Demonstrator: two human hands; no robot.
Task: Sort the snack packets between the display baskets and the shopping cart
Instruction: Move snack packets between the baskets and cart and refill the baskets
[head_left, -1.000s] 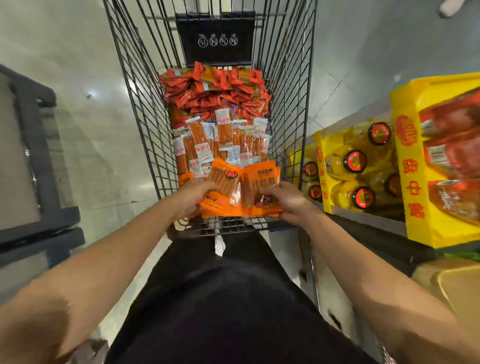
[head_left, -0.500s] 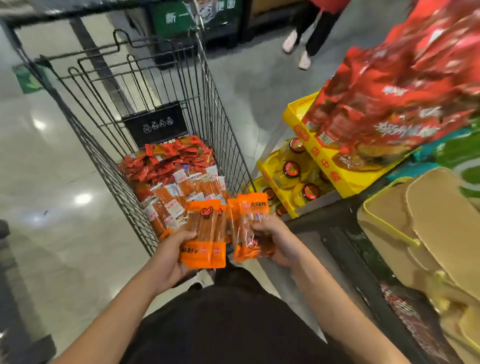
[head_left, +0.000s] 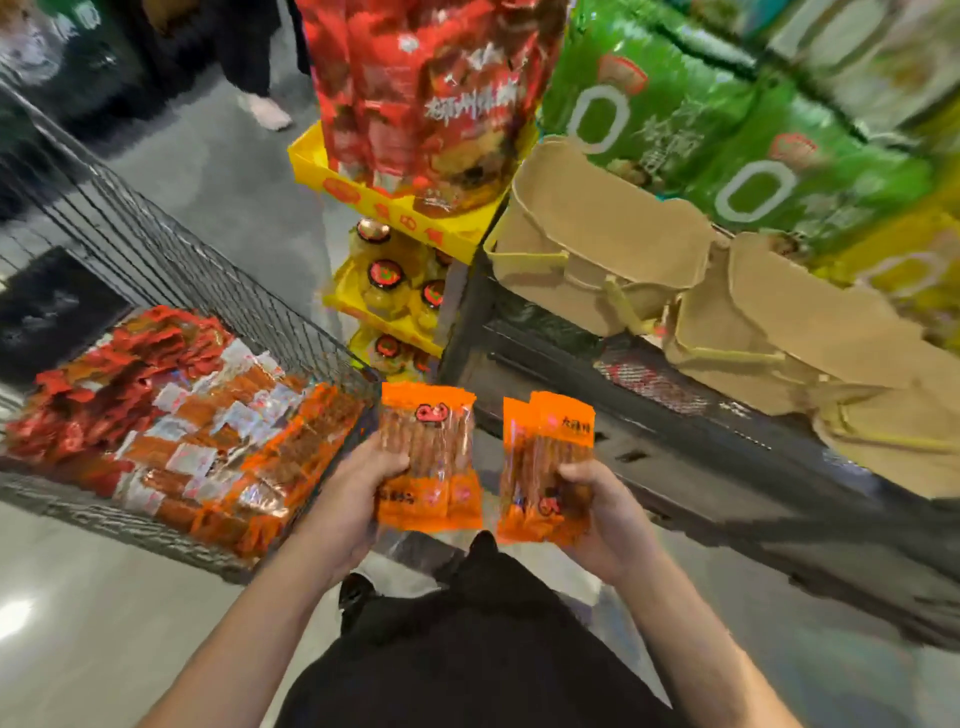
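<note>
My left hand (head_left: 345, 499) grips a small stack of orange snack packets (head_left: 428, 457), held upright in front of my waist. My right hand (head_left: 605, 514) grips a second stack of orange packets (head_left: 545, 457) beside it, a little gap between the two. Both stacks hang in the air between the wire shopping cart (head_left: 171, 270) on the left and the dark display shelf (head_left: 675, 457) on the right. The cart holds many red, white-labelled and orange packets (head_left: 171, 415). Tan fabric baskets (head_left: 597, 234) stand on the shelf.
Big red snack bags (head_left: 426, 93) in a yellow tray and green bags (head_left: 727, 130) rise behind the baskets. Yellow cartons of jars (head_left: 395, 291) sit between cart and shelf. A person's legs (head_left: 254, 62) stand on the grey floor at the back.
Both hands lifted the orange packet stacks out of the cart and carried them right, toward the shelf. My view swung right, so the cart now lies at the left.
</note>
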